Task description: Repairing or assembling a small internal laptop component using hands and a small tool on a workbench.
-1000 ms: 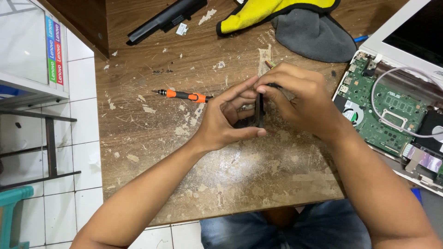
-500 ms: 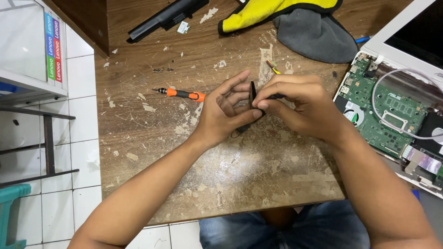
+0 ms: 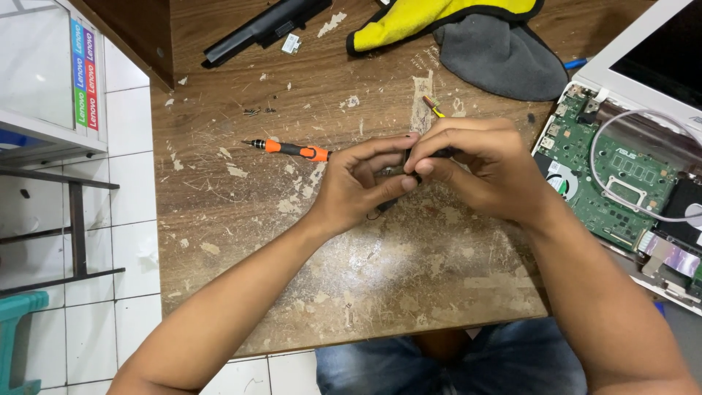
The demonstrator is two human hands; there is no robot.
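Pinching a small black part (image 3: 398, 199) between both hands — you're closing left hand (image 3: 362, 183) and right hand (image 3: 479, 164) on it above the desk (image 3: 241, 212) — orange screwdriver (image 3: 292, 149) lying just beside.

Scratched wooden table (image 3: 241, 219): screwdriver (image 3: 289, 149), battery (image 3: 263, 28), cloths (image 3: 468, 29), opened laptop (image 3: 629, 168).

Small dark part (image 3: 398, 172) mostly hidden between the fingers (image 3: 380, 150) of both hands, its kind unclear, opened laptop (image 3: 629, 175) cut off at the right edge, yellow cloth (image 3: 439, 14) cropped at the top, tiny screws (image 3: 259, 111) on the desk (image 3: 241, 219) too small to make out
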